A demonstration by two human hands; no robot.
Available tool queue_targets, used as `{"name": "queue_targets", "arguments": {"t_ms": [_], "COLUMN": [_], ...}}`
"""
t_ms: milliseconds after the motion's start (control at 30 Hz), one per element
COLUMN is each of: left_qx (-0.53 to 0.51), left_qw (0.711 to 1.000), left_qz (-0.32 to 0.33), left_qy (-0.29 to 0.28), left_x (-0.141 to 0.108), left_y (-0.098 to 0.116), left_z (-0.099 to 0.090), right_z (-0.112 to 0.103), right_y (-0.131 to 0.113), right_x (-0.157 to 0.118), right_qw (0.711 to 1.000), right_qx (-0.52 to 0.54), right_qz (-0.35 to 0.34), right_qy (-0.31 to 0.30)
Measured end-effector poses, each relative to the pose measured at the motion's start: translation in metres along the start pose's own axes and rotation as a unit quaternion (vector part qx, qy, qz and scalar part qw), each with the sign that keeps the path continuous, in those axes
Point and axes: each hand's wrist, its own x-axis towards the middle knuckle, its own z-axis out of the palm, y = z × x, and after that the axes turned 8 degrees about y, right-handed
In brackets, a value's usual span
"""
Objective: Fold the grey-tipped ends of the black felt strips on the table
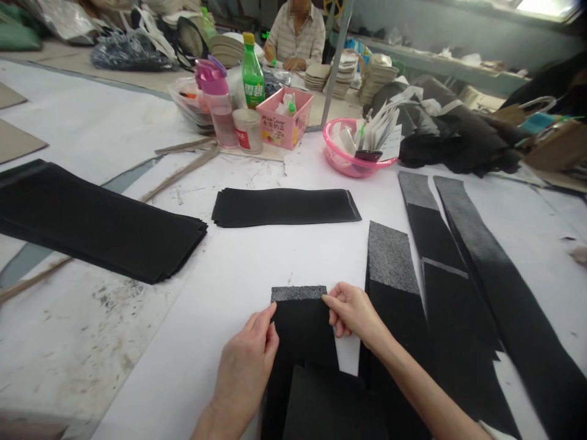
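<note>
A black fabric strip (302,330) with a speckled grey band along its far end lies in front of me on the white table. My left hand (250,354) pinches its left edge just below the grey band. At the opposite corner, my right hand (351,311) grips the strip between thumb and fingertips. Nearer to me, a black folded piece (330,406) covers part of the strip. Just right of my right hand runs another black strip (394,305) with a wider grey end, partly hidden under my forearm.
More black strips (504,281) lie at the right. A stack of black pieces (101,220) is at left, a smaller stack (287,206) ahead. Behind stand a pink basket (351,162), a pink box (287,119), a green bottle (252,73) and a seated person (300,36).
</note>
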Motion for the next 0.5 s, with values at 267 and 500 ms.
{"name": "queue_targets", "arguments": {"t_ms": [267,500], "left_qx": [-0.002,-0.008], "left_qw": [1.0,1.0], "left_qz": [-0.004,0.004], "left_qy": [0.001,0.022], "left_x": [0.0002,-0.0008], "left_y": [0.0015,0.0013], "left_z": [-0.0029,-0.0029], "right_z": [0.0007,0.0018], "right_y": [0.0015,0.0005], "right_x": [-0.0005,-0.0004], "right_qw": [1.0,1.0], "right_qx": [0.004,0.011], "right_qz": [-0.009,-0.013], "right_qy": [0.002,0.004]}}
